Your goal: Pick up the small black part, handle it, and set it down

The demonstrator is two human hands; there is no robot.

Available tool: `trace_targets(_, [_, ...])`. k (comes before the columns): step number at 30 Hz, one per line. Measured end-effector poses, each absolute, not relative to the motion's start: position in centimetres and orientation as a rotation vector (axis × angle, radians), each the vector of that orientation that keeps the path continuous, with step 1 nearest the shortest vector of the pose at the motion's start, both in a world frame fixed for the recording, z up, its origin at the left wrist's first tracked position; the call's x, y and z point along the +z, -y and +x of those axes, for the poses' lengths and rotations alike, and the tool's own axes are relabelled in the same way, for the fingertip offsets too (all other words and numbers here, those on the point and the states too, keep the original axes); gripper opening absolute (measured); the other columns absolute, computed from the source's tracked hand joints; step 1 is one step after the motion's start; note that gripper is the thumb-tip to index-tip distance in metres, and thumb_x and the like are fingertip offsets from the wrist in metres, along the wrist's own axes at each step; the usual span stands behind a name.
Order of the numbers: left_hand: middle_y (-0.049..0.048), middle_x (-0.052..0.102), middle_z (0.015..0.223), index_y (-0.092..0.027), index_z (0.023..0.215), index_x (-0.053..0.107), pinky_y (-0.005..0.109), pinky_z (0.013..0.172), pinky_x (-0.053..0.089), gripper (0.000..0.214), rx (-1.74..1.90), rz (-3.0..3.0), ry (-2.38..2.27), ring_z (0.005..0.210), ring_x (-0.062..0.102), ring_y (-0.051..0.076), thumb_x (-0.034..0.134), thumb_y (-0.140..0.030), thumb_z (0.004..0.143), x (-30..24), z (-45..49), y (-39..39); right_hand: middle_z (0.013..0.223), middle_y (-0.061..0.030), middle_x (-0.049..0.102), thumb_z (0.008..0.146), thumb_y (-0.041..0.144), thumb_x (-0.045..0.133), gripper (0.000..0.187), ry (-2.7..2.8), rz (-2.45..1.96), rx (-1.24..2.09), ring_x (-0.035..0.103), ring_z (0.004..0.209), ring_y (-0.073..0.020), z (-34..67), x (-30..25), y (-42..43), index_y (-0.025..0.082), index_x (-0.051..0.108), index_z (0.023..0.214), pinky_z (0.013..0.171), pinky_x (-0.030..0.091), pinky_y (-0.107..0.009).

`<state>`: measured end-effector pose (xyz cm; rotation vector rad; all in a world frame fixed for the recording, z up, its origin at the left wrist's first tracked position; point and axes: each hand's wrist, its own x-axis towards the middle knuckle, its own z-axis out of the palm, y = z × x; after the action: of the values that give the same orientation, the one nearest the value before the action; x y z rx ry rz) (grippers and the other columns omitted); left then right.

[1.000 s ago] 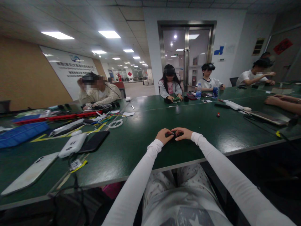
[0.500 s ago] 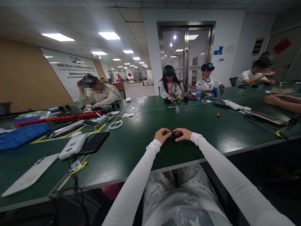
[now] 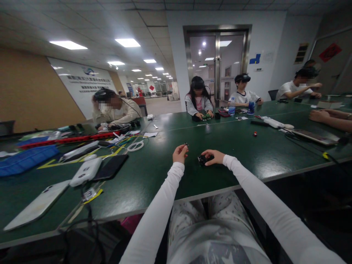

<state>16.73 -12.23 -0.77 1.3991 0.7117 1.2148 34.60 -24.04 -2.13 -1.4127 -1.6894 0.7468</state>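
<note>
Just above the green table (image 3: pixel 154 172), my left hand (image 3: pixel 180 153) pinches a small dark piece (image 3: pixel 186 144) between thumb and fingertips. The piece is too small to name. My right hand (image 3: pixel 214 157) is closed around a small black object (image 3: pixel 202 160) with an uneven outline, at or just over the tabletop. Its kind does not show, and my fingers cover part of it. The two hands are apart, with bare green surface between them.
Left of me lie a white phone (image 3: pixel 38 205), a white device (image 3: pixel 85 171), a black phone (image 3: pixel 111 167), a blue tray (image 3: pixel 27 159) and a coiled white cable (image 3: pixel 135 146). A small red item (image 3: pixel 255 134) and a tablet (image 3: pixel 315 137) lie right. Several people sit around the table.
My left hand has come away from the black object and moved left, with a small dark piece in its fingertips. My right hand has stayed in place holding the black object.
</note>
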Motion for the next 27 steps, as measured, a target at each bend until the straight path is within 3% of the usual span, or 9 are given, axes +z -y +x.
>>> trace_targets(8, [0.0046,0.059,0.077,-0.017,0.089,0.048,0.02,0.049,0.039,0.044,1.215,1.309,-0.76,0.065,0.057,0.012,0.057,-0.048,0.059,-0.3,16.2,12.0,0.084,-0.002,0.056,0.05,0.032,0.071,0.063,1.707,-1.414,0.753,0.052,0.081,-0.0152,34.6,-2.1,24.1,0.019,0.049,0.107,0.078,0.039,-0.033])
trace_targets(17, [0.0015,0.062,0.078,-0.019,0.088,0.043,0.029,0.074,0.041,0.021,0.752,2.304,-0.457,0.075,0.058,0.013,0.043,-0.035,0.076,-0.4,17.0,16.4,0.085,-0.0033,0.057,0.06,0.032,0.065,0.052,1.595,-1.346,0.808,0.054,0.082,-0.0148,34.6,-2.6,23.5,0.017,0.049,0.107,0.081,0.039,-0.033])
trace_targets(27, [0.0065,0.058,0.095,-0.019,0.094,0.043,0.03,0.078,0.039,0.022,0.763,2.63,-1.087,0.089,0.054,0.016,0.039,-0.034,0.078,0.1,12.5,10.6,0.082,-0.0029,0.059,0.064,0.038,0.06,0.039,1.339,-1.493,0.575,0.056,0.077,-0.0135,35.2,-3.3,23.1,0.018,0.054,0.098,0.076,0.043,-0.031])
